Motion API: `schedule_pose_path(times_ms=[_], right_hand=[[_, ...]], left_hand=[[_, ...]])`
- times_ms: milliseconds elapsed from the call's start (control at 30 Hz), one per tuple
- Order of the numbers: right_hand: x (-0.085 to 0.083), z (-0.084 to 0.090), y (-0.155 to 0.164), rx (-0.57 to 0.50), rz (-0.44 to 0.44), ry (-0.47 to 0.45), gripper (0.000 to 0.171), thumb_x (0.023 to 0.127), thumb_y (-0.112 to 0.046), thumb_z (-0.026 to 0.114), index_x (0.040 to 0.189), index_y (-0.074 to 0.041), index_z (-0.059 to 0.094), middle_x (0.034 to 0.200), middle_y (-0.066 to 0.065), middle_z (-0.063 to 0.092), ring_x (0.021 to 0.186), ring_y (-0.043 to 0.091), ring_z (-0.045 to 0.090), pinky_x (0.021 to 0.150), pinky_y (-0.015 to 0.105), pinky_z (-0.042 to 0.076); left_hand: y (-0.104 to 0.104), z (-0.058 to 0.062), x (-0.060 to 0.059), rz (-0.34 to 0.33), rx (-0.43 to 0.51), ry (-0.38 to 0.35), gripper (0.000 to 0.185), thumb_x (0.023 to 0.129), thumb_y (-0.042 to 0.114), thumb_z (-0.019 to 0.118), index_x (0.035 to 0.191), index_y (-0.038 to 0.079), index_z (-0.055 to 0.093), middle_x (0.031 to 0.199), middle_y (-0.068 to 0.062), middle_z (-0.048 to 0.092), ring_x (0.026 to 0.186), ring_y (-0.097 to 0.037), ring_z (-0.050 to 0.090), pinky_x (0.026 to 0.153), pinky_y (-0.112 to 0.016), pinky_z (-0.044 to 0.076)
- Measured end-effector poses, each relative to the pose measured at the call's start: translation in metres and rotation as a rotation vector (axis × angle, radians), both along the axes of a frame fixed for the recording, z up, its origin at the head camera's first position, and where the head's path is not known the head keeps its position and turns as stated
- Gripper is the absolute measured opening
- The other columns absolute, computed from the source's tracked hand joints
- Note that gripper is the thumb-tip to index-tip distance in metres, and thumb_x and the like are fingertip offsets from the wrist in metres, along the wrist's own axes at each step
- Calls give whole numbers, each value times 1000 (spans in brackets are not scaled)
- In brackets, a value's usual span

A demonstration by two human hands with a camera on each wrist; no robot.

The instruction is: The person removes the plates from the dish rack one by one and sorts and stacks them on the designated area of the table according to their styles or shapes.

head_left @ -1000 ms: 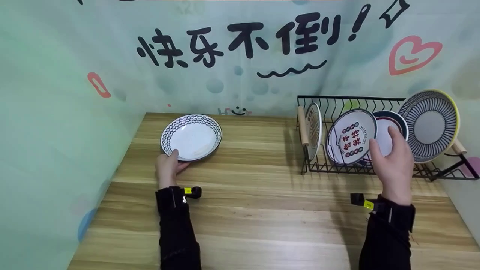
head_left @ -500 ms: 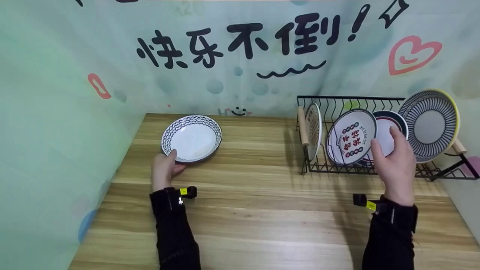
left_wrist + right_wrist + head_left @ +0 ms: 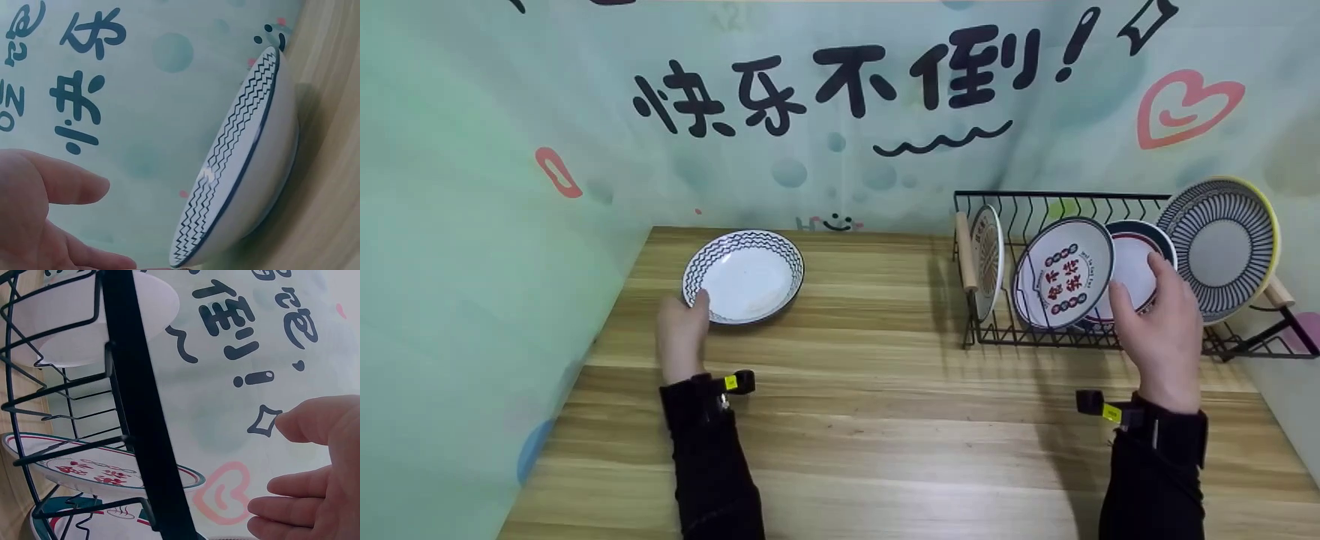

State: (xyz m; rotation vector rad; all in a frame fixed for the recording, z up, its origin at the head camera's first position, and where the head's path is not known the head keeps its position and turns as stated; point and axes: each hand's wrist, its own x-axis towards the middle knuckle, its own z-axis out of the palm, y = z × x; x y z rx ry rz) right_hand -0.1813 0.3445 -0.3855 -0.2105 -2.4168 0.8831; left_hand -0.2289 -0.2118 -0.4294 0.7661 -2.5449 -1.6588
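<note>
A shallow white bowl with a dark zigzag band inside its rim sits upright on the wooden table at the left. Beside its near left edge is my left hand, thumb raised and fingers apart. In the left wrist view a gap shows between the thumb and the bowl. My right hand is held in front of the black wire dish rack, thumb and fingers spread, holding nothing. Behind it a plate with red characters and a blue-rimmed plate lean in the rack.
At the rack's right end stands a large yellow-rimmed plate with a radiating pattern. Another plate stands edge-on by the left wooden handle. A printed cloth backdrop borders the table at the back.
My left hand has let go of the bowl's rim and drawn slightly left. The bowl stays nearly in place. My right hand has shifted a little to the right.
</note>
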Motion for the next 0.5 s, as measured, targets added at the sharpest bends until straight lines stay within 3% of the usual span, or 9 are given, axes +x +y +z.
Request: schedule_pose_path(times_ms=[200, 267, 433, 500], right_hand=[[-1, 2, 3, 17, 9, -1, 59, 96, -23, 59, 147, 1, 41, 142, 29, 47, 130, 48, 41, 112, 56, 28], [-1, 3, 4, 28, 16, 15, 59, 96, -23, 59, 146, 2, 43, 142, 29, 48, 130, 48, 42, 112, 56, 28], [1, 6, 6, 44, 23, 26, 59, 95, -23, 60, 145, 3, 43, 140, 29, 49, 127, 48, 43, 111, 57, 29], [1, 7, 8, 47, 15, 19, 59, 95, -23, 59, 145, 2, 43, 140, 29, 49, 126, 49, 43, 109, 58, 30]], left_hand=[[2, 10, 2, 50, -72, 66, 81, 101, 40, 45, 153, -10, 9, 159, -29, 15, 145, -41, 19, 120, -46, 17], [5, 13, 2, 63, -101, 104, 82, 101, 40, 47, 153, -10, 7, 157, -30, 19, 144, -42, 23, 119, -47, 20], [13, 18, 0, 90, -144, 229, 74, 99, 36, 53, 148, -9, 22, 143, -32, 41, 132, -44, 41, 111, -51, 35], [18, 18, 0, 91, -157, 268, 72, 98, 35, 55, 147, -9, 25, 140, -32, 43, 130, -44, 43, 110, -51, 36]])
